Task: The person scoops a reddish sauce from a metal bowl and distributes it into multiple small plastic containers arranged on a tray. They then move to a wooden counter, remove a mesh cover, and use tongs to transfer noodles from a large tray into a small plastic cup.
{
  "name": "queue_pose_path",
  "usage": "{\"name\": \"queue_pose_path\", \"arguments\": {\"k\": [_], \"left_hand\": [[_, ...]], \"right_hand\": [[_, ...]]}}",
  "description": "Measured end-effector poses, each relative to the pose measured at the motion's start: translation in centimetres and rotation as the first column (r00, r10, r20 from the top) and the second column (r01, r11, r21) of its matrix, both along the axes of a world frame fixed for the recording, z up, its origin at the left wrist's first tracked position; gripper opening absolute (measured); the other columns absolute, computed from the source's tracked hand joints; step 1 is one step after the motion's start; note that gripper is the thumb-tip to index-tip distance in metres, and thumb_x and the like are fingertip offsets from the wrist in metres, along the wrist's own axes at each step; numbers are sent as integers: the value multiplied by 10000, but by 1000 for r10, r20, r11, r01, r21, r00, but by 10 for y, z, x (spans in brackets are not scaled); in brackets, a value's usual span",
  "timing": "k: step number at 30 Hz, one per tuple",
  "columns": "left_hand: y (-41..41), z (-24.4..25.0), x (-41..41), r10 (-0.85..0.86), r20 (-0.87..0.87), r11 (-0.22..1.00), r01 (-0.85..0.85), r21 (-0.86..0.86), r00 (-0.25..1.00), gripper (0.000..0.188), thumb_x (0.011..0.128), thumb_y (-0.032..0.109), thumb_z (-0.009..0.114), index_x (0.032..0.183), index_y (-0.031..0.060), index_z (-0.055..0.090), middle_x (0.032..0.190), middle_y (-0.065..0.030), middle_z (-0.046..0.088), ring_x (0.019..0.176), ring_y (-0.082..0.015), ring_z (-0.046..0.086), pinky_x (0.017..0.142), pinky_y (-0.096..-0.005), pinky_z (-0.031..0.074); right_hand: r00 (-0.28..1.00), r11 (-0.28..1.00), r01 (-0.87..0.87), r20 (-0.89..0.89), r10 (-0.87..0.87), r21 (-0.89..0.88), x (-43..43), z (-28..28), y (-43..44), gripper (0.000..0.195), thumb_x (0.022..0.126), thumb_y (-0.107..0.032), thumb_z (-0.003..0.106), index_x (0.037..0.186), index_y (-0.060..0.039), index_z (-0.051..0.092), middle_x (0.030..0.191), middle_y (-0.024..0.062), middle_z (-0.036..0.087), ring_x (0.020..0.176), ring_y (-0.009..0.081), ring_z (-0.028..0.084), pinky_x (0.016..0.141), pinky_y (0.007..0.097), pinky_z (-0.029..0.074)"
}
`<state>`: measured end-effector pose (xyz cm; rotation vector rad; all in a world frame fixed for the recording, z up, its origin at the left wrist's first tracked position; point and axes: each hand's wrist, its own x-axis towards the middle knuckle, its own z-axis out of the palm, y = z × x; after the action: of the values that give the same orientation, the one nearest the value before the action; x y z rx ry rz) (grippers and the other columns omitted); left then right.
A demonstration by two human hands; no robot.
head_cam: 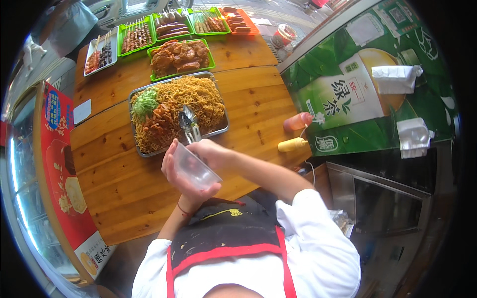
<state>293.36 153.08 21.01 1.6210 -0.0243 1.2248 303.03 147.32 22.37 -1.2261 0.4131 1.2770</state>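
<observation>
My left hand [179, 171] holds a clear plastic tub [195, 167], tilted, its fingers curled round the side. My right hand [212, 152] grips a pair of metal tongs [195, 132] just beyond the tub. The heads of the tongs lie over a metal tray [228, 129] heaped with fried noodles [205, 93]. Shredded green vegetable [145, 102] sits at the left of the noodles, and an orange-red chopped topping [159, 118] lies beside it. Whether the tongs pinch any food I cannot tell. The inside of the tub shows no food.
Beyond the noodles, a green tray [152, 77] holds browned meat pieces. Skewers and sausages fill several trays at the wooden table's [257, 111] far edge. A red squeeze bottle [296, 121] and a yellow one [291, 144] lie at the right edge. A glass-fronted cabinet [29, 186] stands left.
</observation>
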Motion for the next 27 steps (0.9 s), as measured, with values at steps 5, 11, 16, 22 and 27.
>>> {"name": "queue_pose_path", "arguments": {"k": [5,11,16,22,27], "left_hand": [[11,5,-24,84,-11,996,-84,13,996,1070,683,562,737,1414,21,173,1377,-249,308,1228,-394,424,971,-490,452],[12,11,-3,536,-160,843,-516,153,829,868,822,429,665,1408,-22,211,1386,-236,305,1229,-367,422,976,-460,441],[23,22,-32,45,-263,938,-131,-321,964,926,862,535,614,1444,-13,148,1426,-197,250,1309,-324,342,1072,-485,346],[46,16,-41,-6,-328,892,-144,-429,945,810,919,465,575,1435,-14,174,1389,-176,307,1256,-267,397,1035,-441,410],[48,6,-49,-55,-411,851,-173,-497,910,748,943,429,556,1430,-4,189,1365,-156,343,1203,-233,437,998,-387,433]], "right_hand": [[886,936,336,-371,-278,100,-35,-9,35,271,953,-165,429,695,-99,377,569,-5,430,402,92,380,368,240,360],[934,910,344,-187,-305,233,-73,-20,42,223,942,-156,434,788,-27,530,717,50,526,664,155,491,575,332,423],[982,989,136,-140,-127,56,-44,-10,2,606,873,-614,555,900,-11,496,582,-21,388,407,58,291,360,241,260],[486,579,-57,484,728,-813,14,-34,-94,886,812,-779,420,981,80,559,874,250,658,813,351,654,737,438,517],[190,230,68,239,952,-971,27,-32,-80,836,773,-631,638,1133,102,459,997,209,623,893,300,672,750,378,548]]}}
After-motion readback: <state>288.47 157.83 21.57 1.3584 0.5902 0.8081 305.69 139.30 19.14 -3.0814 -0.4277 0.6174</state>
